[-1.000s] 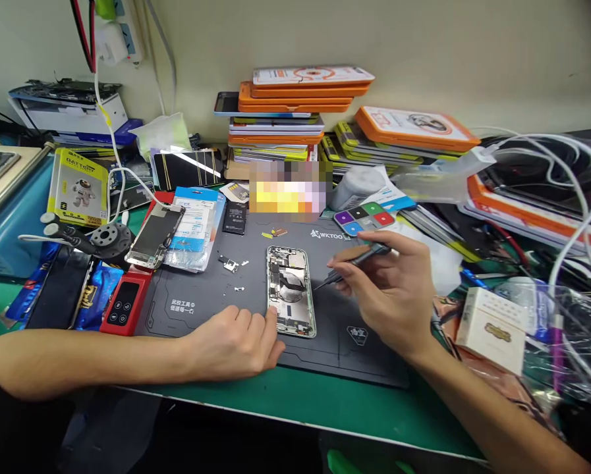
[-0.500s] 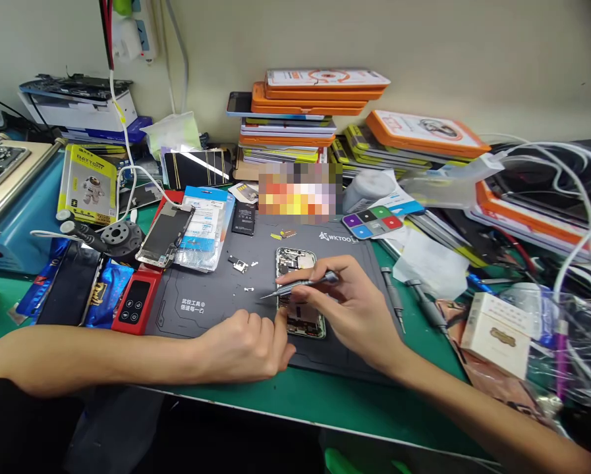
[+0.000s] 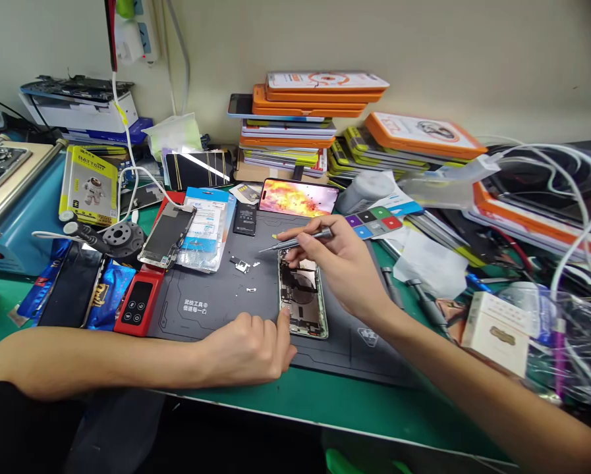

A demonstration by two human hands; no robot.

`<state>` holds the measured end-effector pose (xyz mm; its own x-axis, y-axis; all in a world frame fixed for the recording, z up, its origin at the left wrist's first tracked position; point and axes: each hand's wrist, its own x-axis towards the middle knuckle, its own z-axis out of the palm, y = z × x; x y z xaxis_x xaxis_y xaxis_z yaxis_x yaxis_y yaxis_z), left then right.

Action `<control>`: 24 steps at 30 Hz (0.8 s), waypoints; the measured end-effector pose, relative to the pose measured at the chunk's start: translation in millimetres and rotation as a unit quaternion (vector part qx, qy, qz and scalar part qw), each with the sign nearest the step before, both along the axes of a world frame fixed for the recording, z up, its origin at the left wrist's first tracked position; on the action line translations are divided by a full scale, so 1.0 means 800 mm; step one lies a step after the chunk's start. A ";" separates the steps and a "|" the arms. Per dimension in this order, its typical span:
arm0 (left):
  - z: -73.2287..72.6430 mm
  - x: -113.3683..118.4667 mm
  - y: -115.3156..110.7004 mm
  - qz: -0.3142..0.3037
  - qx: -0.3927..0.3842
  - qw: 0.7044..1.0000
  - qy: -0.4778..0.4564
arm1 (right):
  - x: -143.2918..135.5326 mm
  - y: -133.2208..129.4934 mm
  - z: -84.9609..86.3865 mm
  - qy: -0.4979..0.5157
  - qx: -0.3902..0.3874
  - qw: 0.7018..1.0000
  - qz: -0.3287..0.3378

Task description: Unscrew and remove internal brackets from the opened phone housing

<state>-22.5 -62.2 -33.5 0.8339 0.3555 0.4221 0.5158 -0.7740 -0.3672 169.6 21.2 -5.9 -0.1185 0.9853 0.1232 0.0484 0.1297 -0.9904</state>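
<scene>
The head view shows an opened phone [image 3: 302, 293] laid flat on a dark grey work mat [image 3: 211, 306], its back cover off and the inner parts exposed. The left hand [image 3: 248, 352] is rested on the mat at the phone's lower left corner, fingers curled loosely together, with one fingertip [image 3: 283, 315] touching the frame's edge; nothing is gripped by it. The right hand [image 3: 342, 263] is closed around a slim grey screwdriver [image 3: 295, 242], pinched between thumb and forefinger, and is held over the phone's upper end.

Compared with half a second ago, the screwdriver has been raised and carried toward the far edge of the phone: its tip, then seen over the mat just left of the phone's middle, is now pointed left beyond the upper left corner, near a small yellow part [image 3: 274, 236]. The phone's middle section, covered by the right hand before, is now uncovered. The left hand has been kept in nearly the same place.

A few tiny loose parts [image 3: 242, 266] are lying on the mat to the left of the phone. Behind the mat, a second phone with a lit screen [image 3: 299, 197] is propped on its side. A red device with buttons [image 3: 136, 305] and a detached screen [image 3: 167, 234] are placed at the mat's left edge, and a tile of coloured squares [image 3: 373, 222] at its far right corner. Stacked orange cases [image 3: 300, 105] are piled against the wall.
</scene>
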 end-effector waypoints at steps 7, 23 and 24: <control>-0.003 0.001 0.000 -0.005 0.001 1.000 -0.010 | 0.002 0.017 -0.012 0.056 -0.040 0.998 -0.012; -0.001 0.000 0.000 -0.003 0.004 1.000 0.003 | -0.015 0.006 0.001 -0.006 0.082 0.996 -0.037; -0.001 0.000 0.000 -0.004 0.004 1.000 0.002 | -0.016 0.006 0.004 -0.003 0.104 0.992 -0.067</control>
<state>-22.2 -61.9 -34.4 0.8386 0.3458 0.4210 0.5081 -0.7753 -0.3752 156.8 26.2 -2.4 0.0096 0.9456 0.3251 0.0851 0.3231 -0.9425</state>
